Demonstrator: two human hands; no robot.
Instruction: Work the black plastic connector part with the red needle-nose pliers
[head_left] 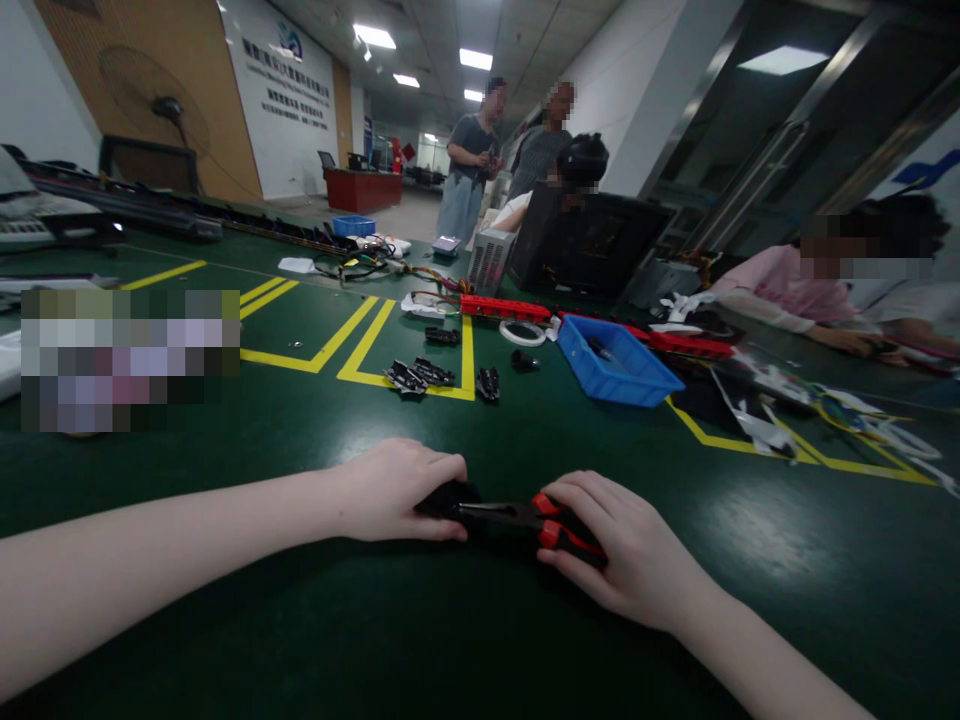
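Observation:
My left hand (401, 490) is closed around a small black plastic part (442, 498) just above the green table (315, 620). In my right hand (622, 545) are long-nose pliers (551, 520) with red and black handles. Their slim metal jaws point left and meet the black part beside my left fingertips; whether they grip it cannot be made out. Beyond my hands lie several similar black parts (433, 372), with one more black part (487, 384) to their right and a dark round piece (525, 360) past it.
A blue bin (619, 365) stands right of the loose parts, holding dark pieces. Behind it are red strips (502, 307), a roll of white tape (523, 332), a metal box (491, 260) and cables. Yellow tape marks the table. Several people are beyond and at the right.

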